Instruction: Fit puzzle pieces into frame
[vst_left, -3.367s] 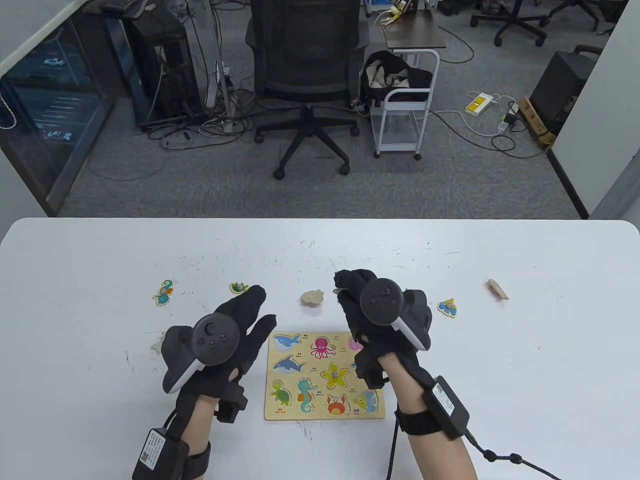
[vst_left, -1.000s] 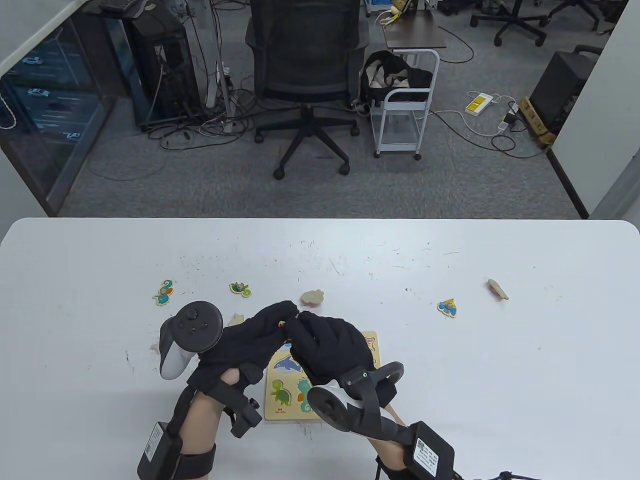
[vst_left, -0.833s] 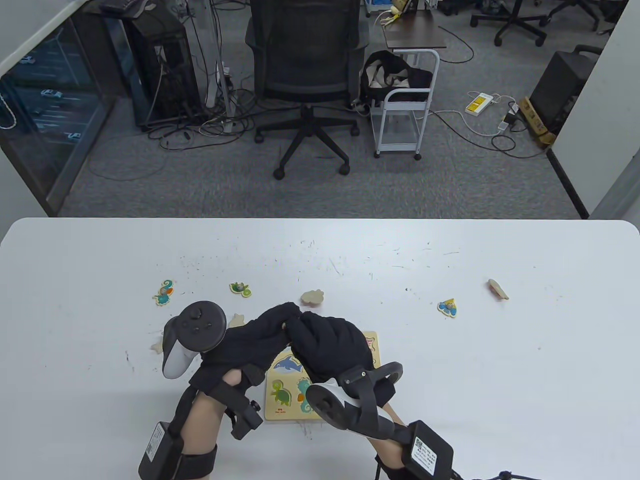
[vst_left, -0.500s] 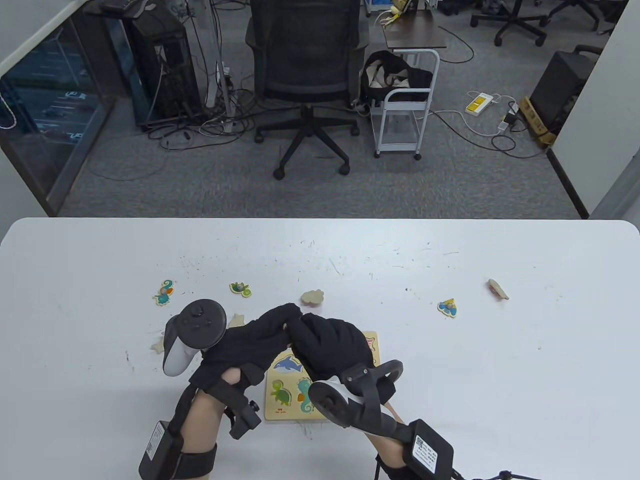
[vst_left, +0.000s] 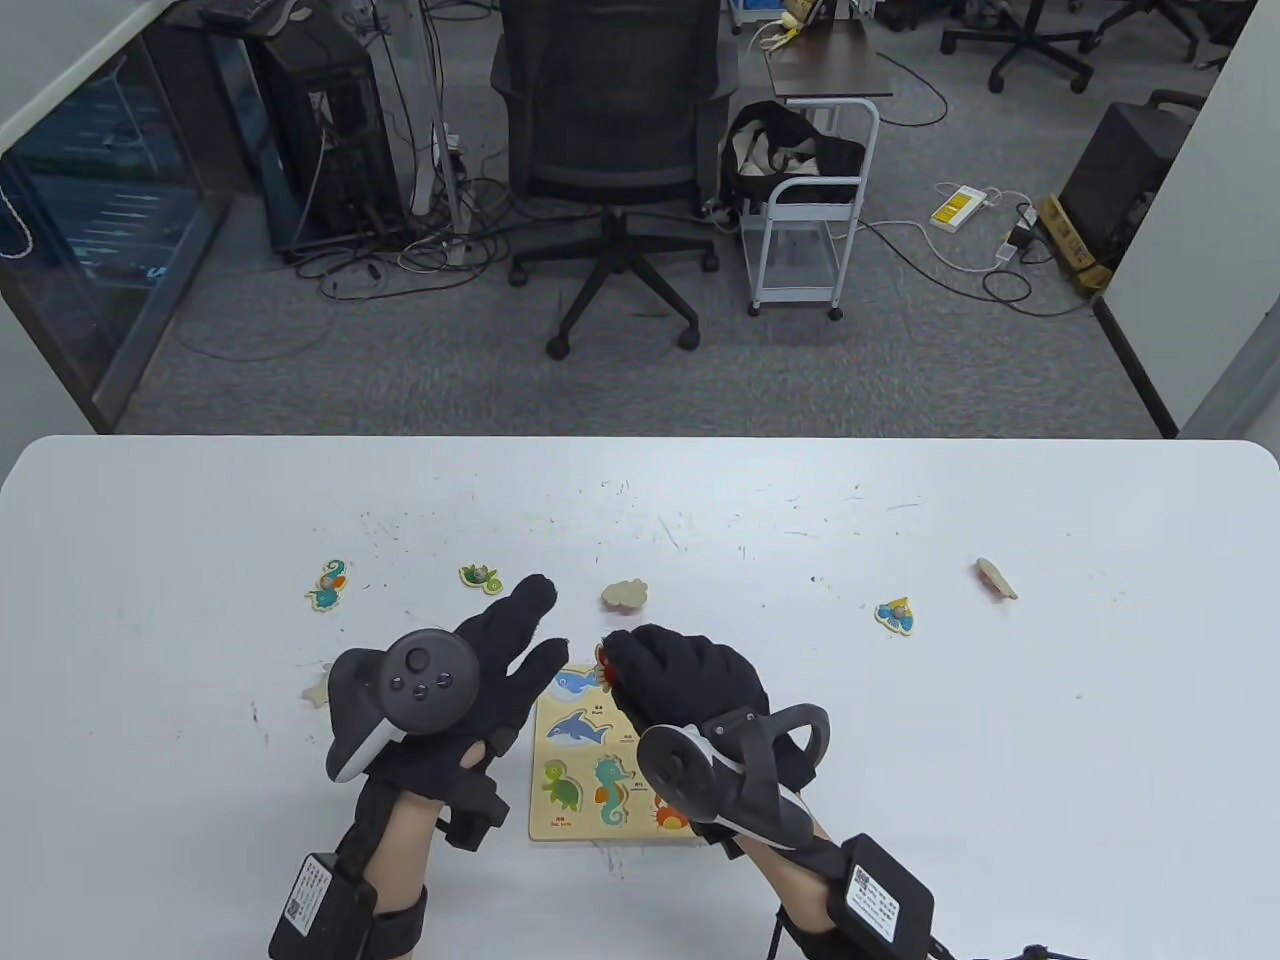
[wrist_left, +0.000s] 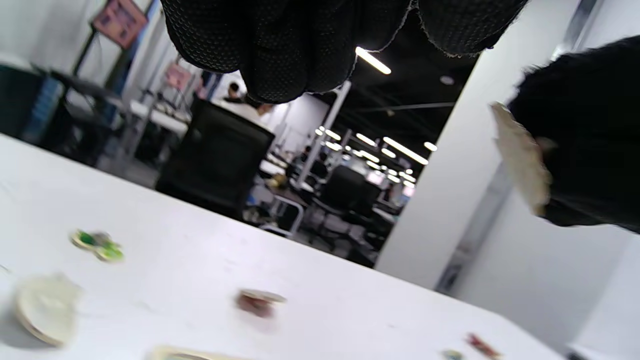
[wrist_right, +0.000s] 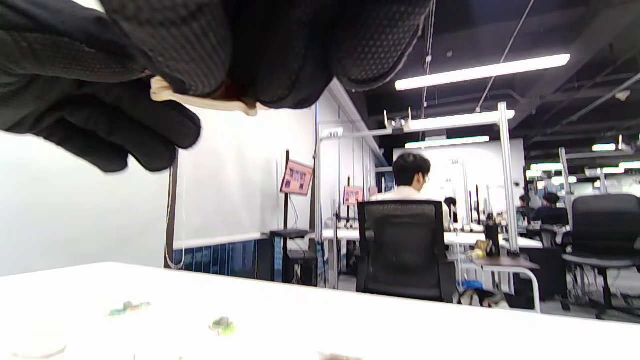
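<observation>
Wooden and flat, the puzzle frame (vst_left: 580, 770) lies just before you, its printed sea animals marking each slot. Your right hand (vst_left: 690, 690) curls over its far edge, pinching a thin plywood piece (wrist_right: 200, 101) with a red face, likely the crab. Your left hand (vst_left: 480, 670) rests alongside, fingers spread, holding nothing. Beyond, loose pieces wait: turtle (vst_left: 481, 577), seahorse (vst_left: 327, 585), fish (vst_left: 895, 615).
</observation>
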